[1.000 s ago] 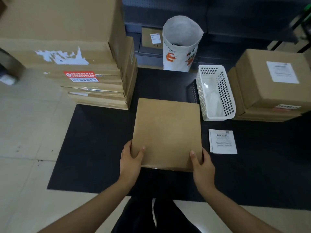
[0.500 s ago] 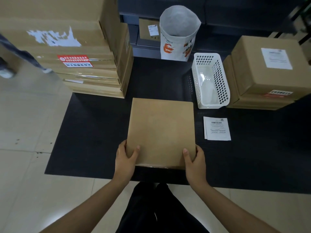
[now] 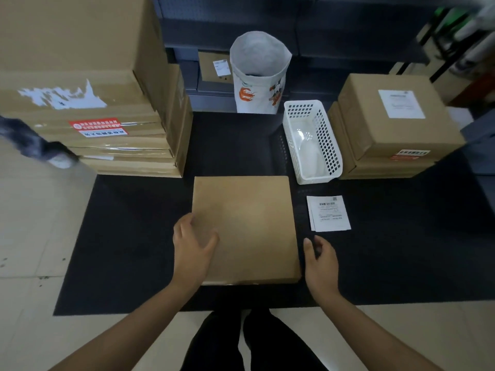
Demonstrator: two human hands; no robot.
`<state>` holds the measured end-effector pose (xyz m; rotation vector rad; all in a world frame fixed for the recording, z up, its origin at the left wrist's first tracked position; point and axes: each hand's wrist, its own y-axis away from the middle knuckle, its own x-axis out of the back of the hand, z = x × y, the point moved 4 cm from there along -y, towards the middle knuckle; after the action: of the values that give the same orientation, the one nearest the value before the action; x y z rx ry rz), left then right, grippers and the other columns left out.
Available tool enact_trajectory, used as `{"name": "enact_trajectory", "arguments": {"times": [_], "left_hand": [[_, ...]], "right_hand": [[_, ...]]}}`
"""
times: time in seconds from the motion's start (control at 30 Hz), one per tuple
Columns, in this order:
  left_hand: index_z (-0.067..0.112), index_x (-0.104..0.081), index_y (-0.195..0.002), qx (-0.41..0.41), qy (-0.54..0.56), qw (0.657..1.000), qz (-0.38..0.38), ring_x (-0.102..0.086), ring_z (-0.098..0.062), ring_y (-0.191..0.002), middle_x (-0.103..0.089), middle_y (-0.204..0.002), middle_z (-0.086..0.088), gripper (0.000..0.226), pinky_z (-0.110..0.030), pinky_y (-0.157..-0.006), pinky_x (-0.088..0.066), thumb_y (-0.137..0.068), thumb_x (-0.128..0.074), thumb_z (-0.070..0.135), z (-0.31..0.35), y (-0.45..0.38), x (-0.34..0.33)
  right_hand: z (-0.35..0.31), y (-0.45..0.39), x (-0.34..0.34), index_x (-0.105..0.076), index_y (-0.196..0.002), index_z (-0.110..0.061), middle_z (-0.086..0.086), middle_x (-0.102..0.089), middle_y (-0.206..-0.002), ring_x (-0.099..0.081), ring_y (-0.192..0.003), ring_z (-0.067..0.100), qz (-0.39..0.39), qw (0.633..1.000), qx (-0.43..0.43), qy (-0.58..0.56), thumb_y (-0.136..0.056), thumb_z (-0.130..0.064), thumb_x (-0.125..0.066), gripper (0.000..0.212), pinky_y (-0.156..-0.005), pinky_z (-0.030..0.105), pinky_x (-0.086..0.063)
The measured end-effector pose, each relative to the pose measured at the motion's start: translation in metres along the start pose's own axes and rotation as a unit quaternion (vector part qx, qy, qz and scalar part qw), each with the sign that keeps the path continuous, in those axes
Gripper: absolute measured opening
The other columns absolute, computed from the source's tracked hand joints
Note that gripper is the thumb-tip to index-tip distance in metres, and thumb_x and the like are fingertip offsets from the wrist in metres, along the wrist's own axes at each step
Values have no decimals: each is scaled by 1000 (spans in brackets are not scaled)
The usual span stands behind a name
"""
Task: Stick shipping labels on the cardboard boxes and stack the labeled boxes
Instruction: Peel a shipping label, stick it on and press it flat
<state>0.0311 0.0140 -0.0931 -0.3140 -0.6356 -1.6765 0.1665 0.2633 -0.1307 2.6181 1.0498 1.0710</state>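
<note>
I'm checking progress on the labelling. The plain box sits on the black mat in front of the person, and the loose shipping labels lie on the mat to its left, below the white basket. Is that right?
Not quite. The head view shows the shipping labels lying to the right of the plain box, not its left. The rest holds: the box sits on the black mat, and the labels lie below the white basket.

Tall carton stack (image 3: 80, 84) cut off at top left, blurred dark shape (image 3: 40, 148) beside it, perhaps a shoe, label sheets (image 3: 329, 213) print unreadable

A white perforated basket (image 3: 331, 145) sits on the black mat (image 3: 128, 236) near a printed paper bag (image 3: 258, 84).
</note>
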Motion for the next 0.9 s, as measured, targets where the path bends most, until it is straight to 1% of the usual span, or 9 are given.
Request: {"name": "enact_trajectory", "arguments": {"times": [0.13,0.23,0.33,0.4,0.57,0.67,0.73,0.8,0.9], "left_hand": [[18,-38,-137,-90,-69,993,-33,-35,-13,-125,-35,-139,1,56,-24,-101,-28,-87,-63,22,45,-12,-32],[18,-40,-136,-132,-105,982,-86,-31,-10,-129,-36,-140,3,51,-20,-104,-23,-89,-60,25,74,-20,-72],[14,-49,-128,-183,-164,964,-104,-36,-16,-127,-45,-132,-1,43,-22,-107,-21,-87,-61,21,101,-23,-116],[12,-53,-124,-201,-182,956,-114,-41,-20,-123,-49,-126,-3,39,-23,-107,-22,-86,-62,19,113,-21,-143],[14,-55,-122,-227,-230,937,-132,-44,-18,-121,-52,-124,-1,38,-28,-107,-30,-86,-62,23,134,-17,-195],[15,-55,-123,-220,-253,930,-150,-46,-15,-119,-53,-123,0,37,-32,-107,-36,-88,-60,25,140,-16,-214],[16,-55,-122,-210,-262,929,-153,-47,-13,-116,-53,-121,2,35,-28,-104,-38,-89,-59,26,140,-16,-220],[16,-56,-121,-205,-263,930,-154,-49,-12,-112,-54,-119,2,33,-27,-102,-39,-89,-58,25,139,-17,-223],[16,-57,-120,-207,-265,926,-170,-50,-13,-111,-54,-118,3,31,-28,-100,-40,-90,-57,23,139,-18,-225]], "right_hand": [[2,-42,33,-51,-130,-7,12,-49,-131,-53,-117,24,56,998,-14,34,-94,-23,-58,40,-101,42,-46],[7,-77,53,-52,-130,-6,14,-45,-133,-51,-119,29,68,995,-35,65,-93,-21,-59,40,-100,42,-46],[11,-106,63,-51,-130,-6,14,-44,-134,-46,-122,29,47,992,-42,107,-92,-22,-62,43,-96,38,-45],[13,-121,66,-47,-132,-5,15,-41,-136,-43,-124,30,26,989,-46,135,-90,-26,-64,50,-97,41,-45],[27,-145,69,-46,-129,-5,15,-44,-131,-42,-121,31,-26,983,-64,173,-85,-33,-70,57,-96,43,-45],[35,-150,68,-51,-117,-7,13,-51,-122,-48,-113,30,-48,975,-64,209,-85,-32,-69,45,-91,41,-47],[38,-151,68,-53,-107,-8,11,-56,-114,-54,-104,27,-55,977,-64,197,-86,-27,-68,32,-85,40,-50],[41,-150,71,-52,-97,-12,8,-59,-106,-57,-94,23,-49,980,-71,178,-87,-22,-65,19,-74,35,-51],[38,-147,81,-54,-89,-16,5,-63,-97,-58,-80,17,-36,985,-100,139,-89,-21,-61,10,-59,28,-44]]}}
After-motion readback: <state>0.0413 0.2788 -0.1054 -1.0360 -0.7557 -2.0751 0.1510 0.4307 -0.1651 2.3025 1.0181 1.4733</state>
